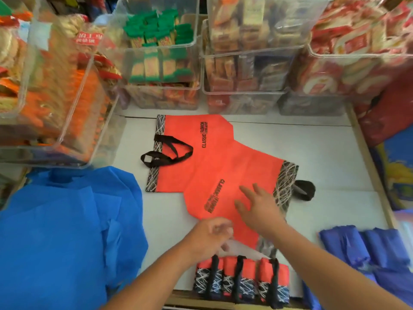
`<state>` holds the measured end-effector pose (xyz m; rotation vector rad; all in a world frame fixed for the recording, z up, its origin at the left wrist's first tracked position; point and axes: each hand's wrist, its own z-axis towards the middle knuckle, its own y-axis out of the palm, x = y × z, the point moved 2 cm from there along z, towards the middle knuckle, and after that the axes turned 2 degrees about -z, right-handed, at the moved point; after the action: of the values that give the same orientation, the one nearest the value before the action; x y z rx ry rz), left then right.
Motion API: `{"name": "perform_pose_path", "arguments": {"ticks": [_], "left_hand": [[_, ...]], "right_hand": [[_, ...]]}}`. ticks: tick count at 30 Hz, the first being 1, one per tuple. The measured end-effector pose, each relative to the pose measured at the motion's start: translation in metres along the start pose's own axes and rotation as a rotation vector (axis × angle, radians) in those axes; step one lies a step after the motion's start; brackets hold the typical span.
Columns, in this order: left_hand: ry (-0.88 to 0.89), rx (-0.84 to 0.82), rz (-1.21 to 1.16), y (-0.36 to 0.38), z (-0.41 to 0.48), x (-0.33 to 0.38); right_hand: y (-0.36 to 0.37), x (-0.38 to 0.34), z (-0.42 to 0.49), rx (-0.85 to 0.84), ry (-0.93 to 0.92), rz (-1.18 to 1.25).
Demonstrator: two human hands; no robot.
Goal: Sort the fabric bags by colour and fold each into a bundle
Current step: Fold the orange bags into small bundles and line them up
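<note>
Partway through: some bundles are made, flat bags remain.
At 9 o'clock your blue bag pile [67,231] lies unfolded. Your left hand [209,237] is curled, but its grip is unclear. At centre, the near orange bag [225,175] overlaps a second orange bag [183,153]; its long axis runs 9 to 3, handle at 3. Three orange bundles [241,280] sit at 6. Your right hand [257,204] presses the near bag, fingers spread. Blue bundles [357,247] sit at 4.

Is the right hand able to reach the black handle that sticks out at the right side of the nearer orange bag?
Probably yes. The right hand is open on that orange bag, and the black handle lies bare on the white table just beside it, nothing covering it.
</note>
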<state>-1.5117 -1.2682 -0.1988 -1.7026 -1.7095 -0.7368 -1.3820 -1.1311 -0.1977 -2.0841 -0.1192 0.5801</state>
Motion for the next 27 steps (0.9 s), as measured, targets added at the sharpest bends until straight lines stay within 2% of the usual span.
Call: {"name": "perform_pose_path", "arguments": {"ticks": [3,6,9,12,16,18,22,25,27], "left_hand": [[0.077,0.361,0.257,-0.032,0.019,-0.007],[0.079,0.517,0.382,-0.064,0.037,-0.013],[0.044,0.506,0.393,-0.073,0.064,-0.022],[0.022,0.547,0.105,-0.067,0.087,-0.027],[0.024,0.645,-0.041,-0.06,0.094,-0.028],[0.015,0.665,-0.095,-0.051,0.087,-0.028],[-0.086,0.686,-0.188,-0.031,0.061,-0.019],[-0.141,0.583,-0.223,-0.018,0.046,-0.007],[-0.085,0.498,-0.158,-0.014,0.036,-0.006]], "right_hand": [[0.035,0.008,-0.003,-0.225,0.229,-0.052],[0.056,0.019,0.0,-0.244,0.265,-0.04],[0.062,0.033,0.008,-0.15,0.159,-0.08],[0.057,0.052,0.019,-0.076,0.022,-0.029],[0.039,0.069,0.04,-0.062,-0.108,0.042],[0.031,0.066,0.046,-0.089,-0.148,0.006],[0.03,0.024,0.016,0.027,-0.265,-0.007],[0.049,0.0,-0.02,0.059,-0.365,-0.077],[0.054,0.005,-0.027,0.127,-0.403,-0.046]]}}
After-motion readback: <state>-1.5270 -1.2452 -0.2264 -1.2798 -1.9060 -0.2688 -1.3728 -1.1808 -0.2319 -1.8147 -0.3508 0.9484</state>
